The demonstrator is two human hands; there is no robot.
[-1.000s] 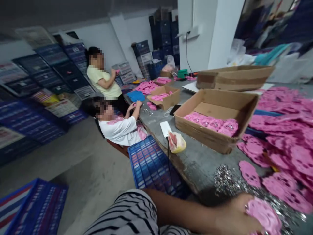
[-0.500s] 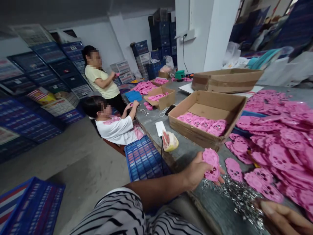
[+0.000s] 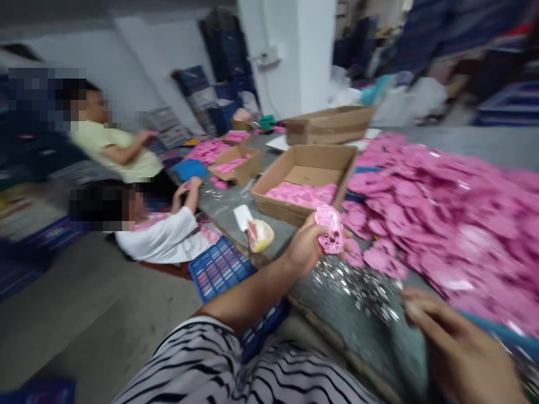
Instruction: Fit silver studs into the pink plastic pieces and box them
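Note:
My left hand [image 3: 305, 247] holds a pink face-shaped piece [image 3: 330, 230] with small dark holes, thumb on its near edge, over the table. Just below and right of it lies a spread of small shiny metal parts [image 3: 362, 289]. At the right end of those parts is my right hand [image 3: 455, 331], its thumb and forefinger tips pressed together; whatever is between them is too small and blurred to make out. A large heap of pink pieces [image 3: 446, 207] covers the table's right side.
An open cardboard box [image 3: 290, 210] with pink pieces stands beyond my left hand. Left of it are a cut fruit [image 3: 260, 234] and a white device [image 3: 242, 217]. A blue crate [image 3: 219, 266] adjoins the table edge. Two people [image 3: 164, 233] work at the far left.
The view has swung to the right, so the people and boxes sit farther left and more of the heap shows. Both hands keep much the same pose; the left still holds its pink piece.

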